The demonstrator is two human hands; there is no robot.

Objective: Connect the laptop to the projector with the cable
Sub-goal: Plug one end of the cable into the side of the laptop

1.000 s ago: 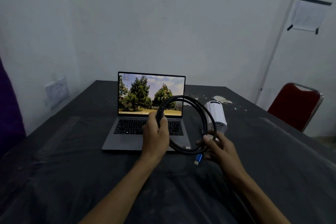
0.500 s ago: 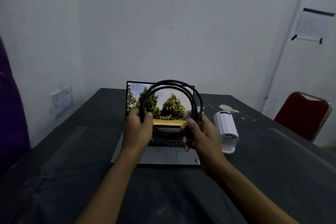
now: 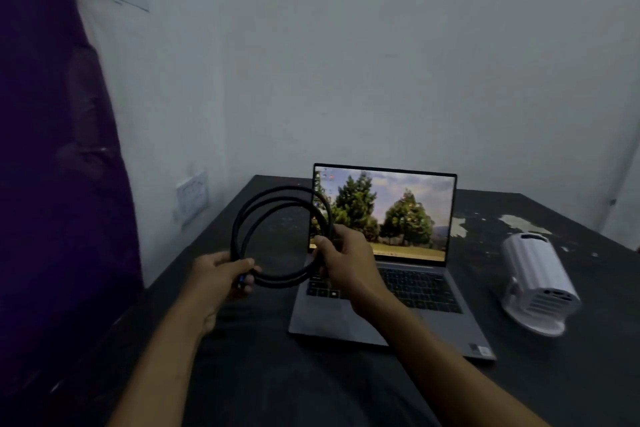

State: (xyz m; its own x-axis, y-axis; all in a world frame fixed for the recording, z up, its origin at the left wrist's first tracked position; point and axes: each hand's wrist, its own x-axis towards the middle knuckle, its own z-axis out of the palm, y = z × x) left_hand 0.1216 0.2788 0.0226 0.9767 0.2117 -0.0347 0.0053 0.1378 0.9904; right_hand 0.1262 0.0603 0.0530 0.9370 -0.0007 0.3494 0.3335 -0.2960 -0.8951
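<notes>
While the cable (image 3: 282, 236) was held up square in front of the laptop (image 3: 381, 274) screen half a second back, I now see it carried off to the left side of the laptop, coil still wound in a few loops and held clear above the counter (image 3: 263, 374). Left hand (image 3: 221, 274) has its grip closed on the lower-left of the coil, and a bluish connector end shows right at that grip, poking out below the fingers. Right hand (image 3: 346, 260) has its grip closed on the coil's right side, just in front of the screen's lower-left corner. The view has also swung left, so the projector (image 3: 538, 282) now sits well to the right of both grips, lying on the counter apart from the laptop, nothing plugged into it that I can see. My read: nothing connected yet, but moving the coil to the laptop's left edge with a plug already in the left grip suggests the laptop end goes in first, if the port is on that side; I can't see the port from here. Coil needs unwinding before the other end reaches the projector. Risk is the loops snagging or dragging the projector once the cable is tensioned.
</notes>
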